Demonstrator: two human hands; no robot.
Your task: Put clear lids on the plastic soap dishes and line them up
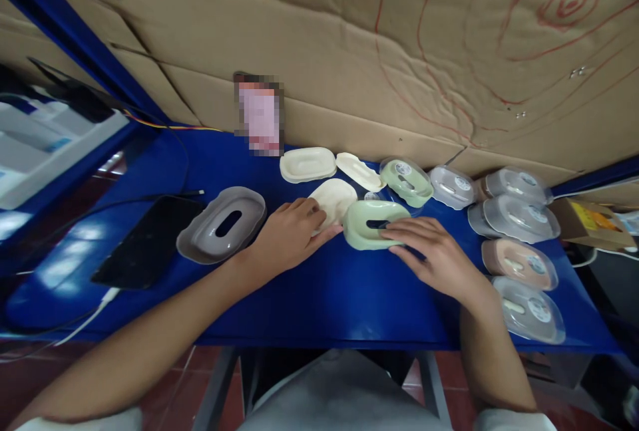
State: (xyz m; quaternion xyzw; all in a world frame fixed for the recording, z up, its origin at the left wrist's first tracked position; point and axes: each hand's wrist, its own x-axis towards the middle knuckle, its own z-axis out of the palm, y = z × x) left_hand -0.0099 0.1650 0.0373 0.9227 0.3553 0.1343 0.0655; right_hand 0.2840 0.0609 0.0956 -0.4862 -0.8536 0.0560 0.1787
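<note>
My left hand (294, 231) is closed on the near left edge of a cream oval plastic dish (338, 197), its thumb stretched towards the green piece. My right hand (432, 251) grips the right side of a light green oval plastic dish (355, 223) with a long slot in its bottom; the thumb is below, the fingers over the rim. The two dishes lie side by side, close together. Behind them are another cream dish (308, 163) and a tilted cream piece (360, 171). A grey slotted dish (244, 208) rests left of my left hand.
Several clear-covered dishes with round stickers, including a green one (407, 181) and a peach one (519, 263), line the back and right. A black tablet-like device (150, 245) with a white cable lies left on the blue table (319, 304). Cardboard (324, 38) walls the back.
</note>
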